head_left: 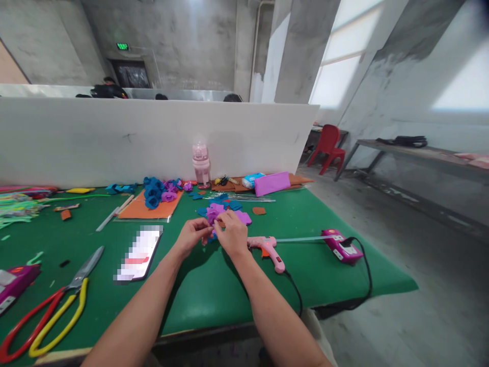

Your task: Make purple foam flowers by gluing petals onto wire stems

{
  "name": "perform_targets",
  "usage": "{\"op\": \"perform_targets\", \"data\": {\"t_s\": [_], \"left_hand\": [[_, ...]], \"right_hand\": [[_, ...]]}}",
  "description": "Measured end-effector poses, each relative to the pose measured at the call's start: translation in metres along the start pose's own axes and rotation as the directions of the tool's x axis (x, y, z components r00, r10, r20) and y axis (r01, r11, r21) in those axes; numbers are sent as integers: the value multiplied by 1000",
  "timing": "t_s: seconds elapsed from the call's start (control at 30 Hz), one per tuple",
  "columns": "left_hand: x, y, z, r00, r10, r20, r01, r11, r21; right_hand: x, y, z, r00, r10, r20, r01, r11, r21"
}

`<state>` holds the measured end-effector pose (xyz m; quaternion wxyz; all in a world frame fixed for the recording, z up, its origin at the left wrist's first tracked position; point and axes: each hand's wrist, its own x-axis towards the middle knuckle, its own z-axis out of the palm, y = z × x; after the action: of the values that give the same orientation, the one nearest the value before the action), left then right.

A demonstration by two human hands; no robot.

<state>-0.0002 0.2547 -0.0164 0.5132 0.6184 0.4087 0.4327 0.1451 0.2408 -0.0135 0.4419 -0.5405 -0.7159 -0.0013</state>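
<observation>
Close together over the green table [206,300], my left hand [194,237] and my right hand [233,235] are both closed, fingertips nearly meeting. Between them is a ruffled purple paper flower [214,211], pinched at its lower side. My fingers partly hide it, along with a bit of blue below. Just behind my hands lie loose purple paper pieces [244,218] and blue paper pieces [234,205]. A pink glue gun [269,245] rests right beside my right hand, with a clear glue stick [301,239] extending to its right.
A phone [141,253] and large scissors [78,280] lie to the left. Blue paper flowers [153,192] sit on an orange sheet [147,209]. A pink bottle [201,164] stands against the white partition [153,137]. At right, a purple power strip [340,247] trails a black cable.
</observation>
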Motion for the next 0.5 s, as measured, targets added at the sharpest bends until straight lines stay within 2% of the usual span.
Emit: {"op": "perform_targets", "data": {"t_s": [0.23,0.5], "left_hand": [[0,0,1,1000,4,4,-4,1000,-28],[0,0,1,1000,10,3,-10,1000,-24]], "right_hand": [[0,-5,-7,998,-61,-12,62,989,138],[0,-5,-6,997,-70,8,69,989,135]]}}
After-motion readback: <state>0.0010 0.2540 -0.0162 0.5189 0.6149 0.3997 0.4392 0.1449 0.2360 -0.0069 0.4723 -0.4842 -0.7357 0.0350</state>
